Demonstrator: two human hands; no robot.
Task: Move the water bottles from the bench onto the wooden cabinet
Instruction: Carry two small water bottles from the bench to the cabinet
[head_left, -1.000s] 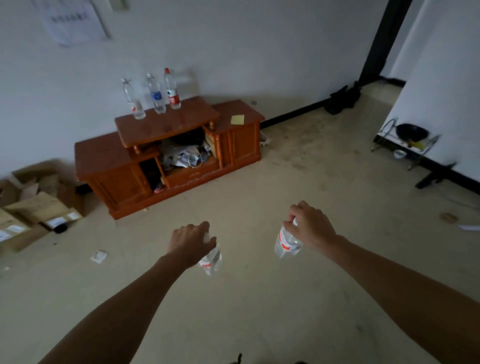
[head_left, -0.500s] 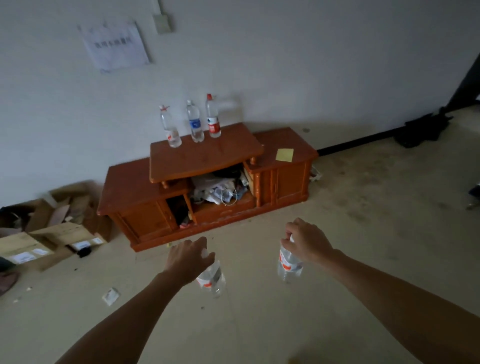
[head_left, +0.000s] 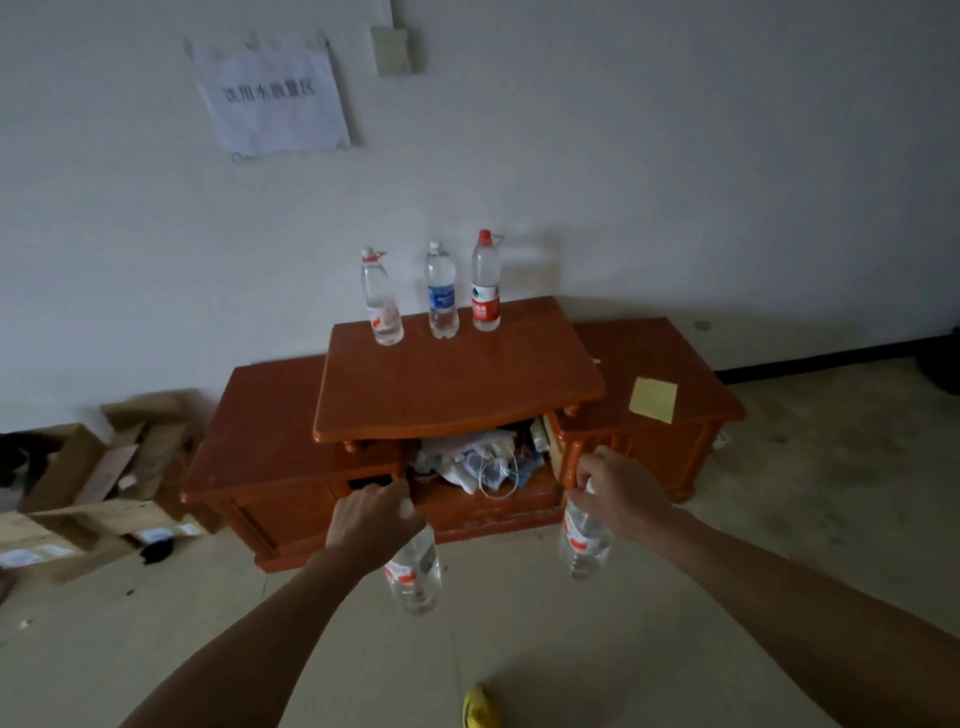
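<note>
My left hand (head_left: 371, 522) grips the top of a clear water bottle (head_left: 414, 574) that hangs below it with a red-and-white label. My right hand (head_left: 618, 491) grips the neck of a second clear water bottle (head_left: 583, 545), also hanging down. Both are held in front of the wooden cabinet (head_left: 457, 384), just short of its front. On the cabinet's raised top, at the back near the wall, stand three bottles: one with a red cap at the left (head_left: 382, 301), a blue-labelled one (head_left: 441, 296), and a red-labelled one (head_left: 485, 286). The bench is out of view.
A yellow note (head_left: 653, 399) lies on the cabinet's right wing. Its open middle shelf holds crumpled papers and cords (head_left: 483, 462). Cardboard boxes (head_left: 98, 483) sit on the floor at the left. A paper sign (head_left: 272, 98) hangs on the wall. A yellow shoe tip (head_left: 480, 706) shows below.
I have come closer to the cabinet, which now fills the middle of the view. Both hands carry their bottles as before, now near the cabinet's front.
</note>
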